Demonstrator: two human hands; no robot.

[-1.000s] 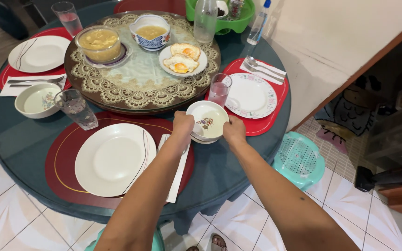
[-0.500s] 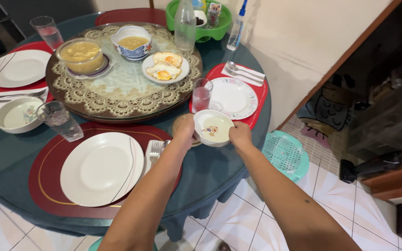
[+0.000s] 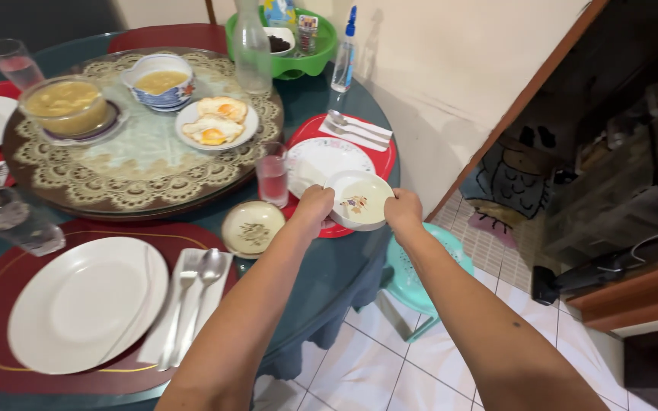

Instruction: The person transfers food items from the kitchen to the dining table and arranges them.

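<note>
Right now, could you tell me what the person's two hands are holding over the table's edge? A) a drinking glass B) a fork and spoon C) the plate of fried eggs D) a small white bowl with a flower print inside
D: the left hand and right hand grip opposite rims of the small white bowl, beside the flowered plate.

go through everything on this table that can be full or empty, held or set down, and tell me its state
Small white floral bowl: held by both hands, left hand and right hand, empty.
Small beige saucer bowl: on table, empty.
Drinking glass: upright, part full.
Large white dinner plate: empty.
Clear glass bowl: filled with yellow food.
Egg plate: holds two fried eggs.
</note>
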